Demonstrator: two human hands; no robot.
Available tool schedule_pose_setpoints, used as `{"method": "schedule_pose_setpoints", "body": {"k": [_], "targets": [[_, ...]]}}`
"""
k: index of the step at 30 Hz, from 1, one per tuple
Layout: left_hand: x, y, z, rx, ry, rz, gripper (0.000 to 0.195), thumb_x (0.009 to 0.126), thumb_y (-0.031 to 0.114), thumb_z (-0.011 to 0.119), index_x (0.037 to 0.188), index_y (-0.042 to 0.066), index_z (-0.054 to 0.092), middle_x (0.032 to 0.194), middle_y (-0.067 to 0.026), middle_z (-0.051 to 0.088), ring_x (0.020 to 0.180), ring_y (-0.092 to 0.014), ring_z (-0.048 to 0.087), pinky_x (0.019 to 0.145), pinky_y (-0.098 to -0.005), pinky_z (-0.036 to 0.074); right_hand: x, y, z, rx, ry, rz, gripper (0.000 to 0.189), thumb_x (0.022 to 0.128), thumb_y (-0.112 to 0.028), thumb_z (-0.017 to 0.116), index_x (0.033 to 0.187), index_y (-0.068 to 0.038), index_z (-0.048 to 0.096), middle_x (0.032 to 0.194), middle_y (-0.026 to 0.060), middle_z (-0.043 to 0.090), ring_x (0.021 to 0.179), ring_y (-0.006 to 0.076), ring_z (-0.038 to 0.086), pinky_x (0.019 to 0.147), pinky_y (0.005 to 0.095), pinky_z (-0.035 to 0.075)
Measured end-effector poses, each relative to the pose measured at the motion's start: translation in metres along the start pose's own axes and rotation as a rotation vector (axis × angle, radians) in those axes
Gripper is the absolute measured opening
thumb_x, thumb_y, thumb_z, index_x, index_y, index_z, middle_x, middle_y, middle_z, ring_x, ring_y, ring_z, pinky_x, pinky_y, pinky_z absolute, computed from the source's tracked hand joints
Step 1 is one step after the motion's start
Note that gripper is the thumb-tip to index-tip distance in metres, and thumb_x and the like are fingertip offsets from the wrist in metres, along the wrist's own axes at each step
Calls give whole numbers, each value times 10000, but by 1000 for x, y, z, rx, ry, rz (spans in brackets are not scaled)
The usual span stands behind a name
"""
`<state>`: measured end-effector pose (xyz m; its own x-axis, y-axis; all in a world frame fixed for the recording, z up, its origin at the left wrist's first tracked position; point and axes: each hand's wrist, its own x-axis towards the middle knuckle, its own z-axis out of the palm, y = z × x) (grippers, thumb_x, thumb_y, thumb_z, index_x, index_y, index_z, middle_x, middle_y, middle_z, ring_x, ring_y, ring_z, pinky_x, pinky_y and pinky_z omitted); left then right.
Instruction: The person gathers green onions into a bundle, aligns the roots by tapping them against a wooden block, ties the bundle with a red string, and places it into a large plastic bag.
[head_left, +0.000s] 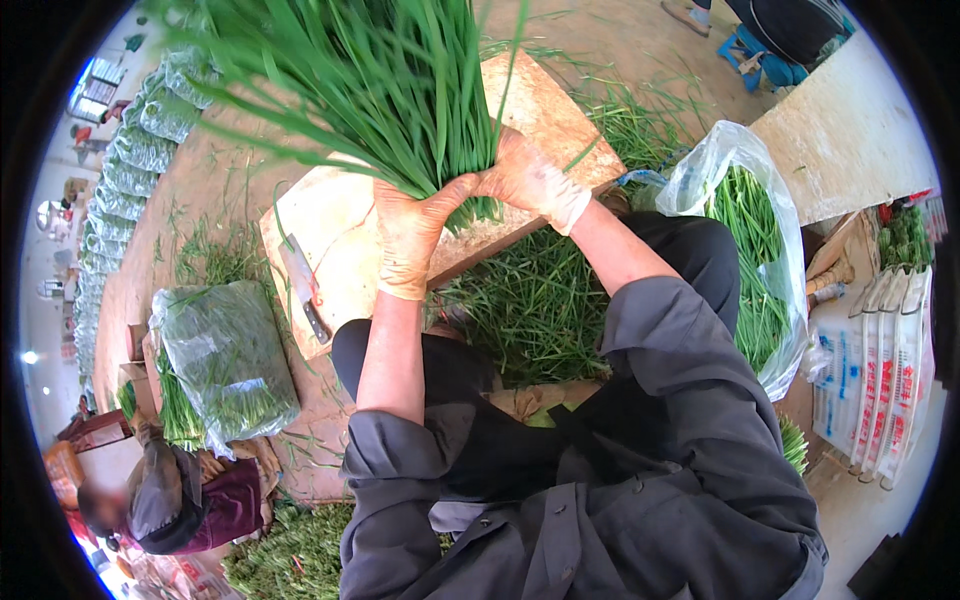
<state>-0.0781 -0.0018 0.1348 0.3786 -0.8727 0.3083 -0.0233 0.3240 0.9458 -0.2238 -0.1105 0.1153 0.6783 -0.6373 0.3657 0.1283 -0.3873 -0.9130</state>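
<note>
Both my hands, in thin translucent gloves, grip a large bunch of long flat green leaves, likely garlic chives (420, 97), near its cut lower ends. My left hand (412, 225) wraps the bunch from the left, and my right hand (525, 176) holds it from the right, the thumbs close together. The bunch is held over a worn wooden board (345, 277), its leaves fanning up and to the left. A kitchen knife (304, 289) with a dark handle lies on the board's left part, apart from my hands.
Loose leaves (536, 307) lie beneath the board. An open plastic bag of chives (750, 262) stands at the right, beside a pale panel (847, 135). A filled plastic bag (229, 360) is at the left, near a person (180, 495). Stacked bags (142, 150) line the far left.
</note>
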Motion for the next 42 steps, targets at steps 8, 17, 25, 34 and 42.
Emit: {"method": "schedule_pose_setpoints", "body": {"k": [8,17,25,34,42], "targets": [[5,-60,-34,16,80,-108,466,796,51,929,1210,5,721,1129,-64,774,989,-162,709,935,-324,576,0,47,25,106,-15,184,556,902,-265,882,1357,-34,661,1256,122,753,1153,208,667,1059,396,526],[28,-55,-30,-9,89,-194,388,868,25,864,1232,11,728,1140,-62,770,997,-157,712,921,-309,578,14,53,20,194,-23,154,579,950,-290,836,1416,-21,622,1313,103,725,1186,193,654,1073,382,519],[6,-45,-17,-499,203,-578,553,980,305,808,1400,-6,627,1263,-119,716,1077,-218,699,931,-354,583,-7,33,54,567,-74,420,862,896,-363,878,1561,0,467,1481,126,600,1379,234,537,1167,392,437],[-25,-60,-9,-715,136,-638,757,1001,569,713,1483,8,551,1355,-119,677,1217,-214,650,1050,-380,533,-30,46,51,547,-64,566,847,781,-139,948,1517,-42,541,1348,81,689,1205,199,638,1069,368,510],[-34,-85,-29,175,9,-303,892,921,519,823,1507,-75,506,1413,-274,649,1310,-341,630,1123,-418,475,-56,76,49,1096,23,680,634,939,-199,775,1499,-24,537,1263,103,707,1094,216,714,938,378,611]]}}
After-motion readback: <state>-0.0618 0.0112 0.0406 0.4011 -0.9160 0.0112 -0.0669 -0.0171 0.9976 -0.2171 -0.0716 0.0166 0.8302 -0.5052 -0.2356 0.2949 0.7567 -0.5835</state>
